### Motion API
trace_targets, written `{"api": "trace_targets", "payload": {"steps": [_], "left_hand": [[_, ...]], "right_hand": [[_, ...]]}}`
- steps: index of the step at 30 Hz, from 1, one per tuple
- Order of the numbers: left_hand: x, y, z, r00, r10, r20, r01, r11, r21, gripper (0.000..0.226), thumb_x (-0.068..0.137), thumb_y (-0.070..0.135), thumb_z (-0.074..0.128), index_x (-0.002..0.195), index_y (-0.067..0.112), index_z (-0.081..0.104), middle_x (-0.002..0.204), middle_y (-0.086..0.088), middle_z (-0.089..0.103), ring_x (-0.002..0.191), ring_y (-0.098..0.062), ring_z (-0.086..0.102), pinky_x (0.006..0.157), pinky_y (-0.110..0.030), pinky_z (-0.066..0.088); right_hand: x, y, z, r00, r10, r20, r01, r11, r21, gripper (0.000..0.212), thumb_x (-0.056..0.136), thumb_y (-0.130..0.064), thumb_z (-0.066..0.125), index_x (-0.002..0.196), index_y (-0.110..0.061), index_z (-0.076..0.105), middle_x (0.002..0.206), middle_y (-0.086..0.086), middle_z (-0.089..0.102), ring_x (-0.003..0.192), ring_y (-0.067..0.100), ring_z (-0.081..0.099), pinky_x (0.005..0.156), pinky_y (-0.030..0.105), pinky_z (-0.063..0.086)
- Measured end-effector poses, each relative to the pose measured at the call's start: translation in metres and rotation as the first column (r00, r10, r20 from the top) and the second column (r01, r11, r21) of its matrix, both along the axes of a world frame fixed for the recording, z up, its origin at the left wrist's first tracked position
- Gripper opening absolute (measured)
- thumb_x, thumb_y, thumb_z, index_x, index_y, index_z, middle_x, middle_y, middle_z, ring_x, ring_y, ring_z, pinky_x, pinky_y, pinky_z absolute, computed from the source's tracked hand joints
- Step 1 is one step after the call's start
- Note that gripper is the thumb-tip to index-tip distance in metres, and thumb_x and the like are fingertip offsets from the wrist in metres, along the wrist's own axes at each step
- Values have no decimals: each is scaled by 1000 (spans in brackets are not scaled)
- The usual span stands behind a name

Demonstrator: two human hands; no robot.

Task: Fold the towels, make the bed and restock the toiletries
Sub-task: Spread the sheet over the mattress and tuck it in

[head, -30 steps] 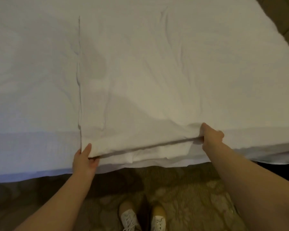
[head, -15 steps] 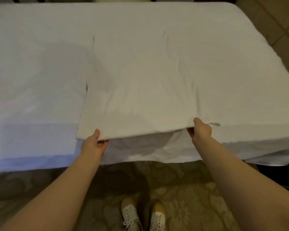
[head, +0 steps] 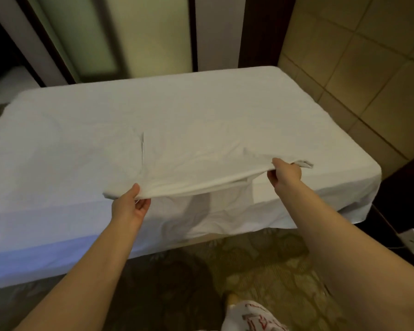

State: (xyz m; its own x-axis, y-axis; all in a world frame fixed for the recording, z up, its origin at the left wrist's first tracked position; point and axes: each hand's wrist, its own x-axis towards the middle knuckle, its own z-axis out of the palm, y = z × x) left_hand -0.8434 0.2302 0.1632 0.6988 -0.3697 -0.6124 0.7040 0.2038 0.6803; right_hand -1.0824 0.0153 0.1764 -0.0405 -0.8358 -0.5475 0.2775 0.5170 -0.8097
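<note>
Near edge of the white cloth (head: 201, 158) is hanging raised just above the bed (head: 58, 163); its far part is lying flat on the bed top. The left hand (head: 129, 206) is pinching the near-left corner, thumb on top. The right hand (head: 285, 175) is gripping the near-right corner. Possibly a towel; weave too blurred to tell.

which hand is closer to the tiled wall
Right. The right hand pinches the white cloth on the side of the bed nearest the tiled wall; the left hand pinches the cloth's other corner, farther from that wall.
</note>
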Motion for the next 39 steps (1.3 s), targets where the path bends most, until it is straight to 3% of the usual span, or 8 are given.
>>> {"api": "trace_targets", "payload": {"steps": [6,17,23,27,31,35,37,39], "left_hand": [[-19,48,20,999,-5,45,8,999,-48,17,93,6,56,107,13,52,91,-1,60,78,-13,60,71,-25,52],[-24,47,41,998,38,48,-35,997,-73,10,92,4,56,94,14,53,87,-1,57,74,-10,57,47,-17,50],[25,-22,39,994,102,27,-100,993,-55,30,91,2,57,117,15,50,90,-1,57,78,-13,57,55,-22,48],[76,-96,22,988,148,48,-148,989,-8,26,91,1,55,113,14,50,89,-1,58,77,-13,58,58,-23,49],[134,-175,2,978,207,17,-207,978,20,16,93,0,52,102,13,52,88,-4,57,73,-14,58,48,-20,52],[193,-241,-36,982,187,17,-187,973,135,28,94,0,46,118,13,45,86,-7,55,62,-15,59,39,-18,47],[215,-268,-63,988,154,11,-153,969,194,33,95,0,44,126,10,46,86,-8,55,68,-17,62,48,-21,53],[234,-291,-98,997,67,-24,-60,970,234,28,99,8,43,127,8,49,95,-6,58,93,-22,62,80,-31,55]], "right_hand": [[-27,66,21,997,-45,58,45,999,1,31,90,-5,59,120,-5,49,86,6,57,70,14,58,50,22,52],[-37,80,33,989,-94,110,98,995,-33,27,92,-7,60,117,-7,50,95,5,59,76,14,59,57,22,50],[17,7,28,982,-130,135,137,990,-43,9,92,-3,57,91,-11,52,87,0,57,75,12,57,61,23,51],[81,-78,8,991,-112,70,116,992,-54,13,90,-4,56,101,-8,54,83,-1,58,71,11,58,61,22,52],[144,-165,-20,998,-64,-11,64,998,-29,14,89,-3,55,102,-9,54,83,-1,60,69,11,59,63,23,54],[196,-234,-60,988,46,-148,-43,999,21,7,88,-5,54,84,-11,54,79,1,59,68,13,58,66,28,53],[216,-263,-90,968,117,-224,-106,993,60,12,87,-8,55,77,-14,51,79,3,57,70,16,57,71,30,52],[237,-287,-126,950,229,-214,-209,972,109,10,89,-11,55,80,-12,52,80,5,55,71,16,55,69,29,50]]}}
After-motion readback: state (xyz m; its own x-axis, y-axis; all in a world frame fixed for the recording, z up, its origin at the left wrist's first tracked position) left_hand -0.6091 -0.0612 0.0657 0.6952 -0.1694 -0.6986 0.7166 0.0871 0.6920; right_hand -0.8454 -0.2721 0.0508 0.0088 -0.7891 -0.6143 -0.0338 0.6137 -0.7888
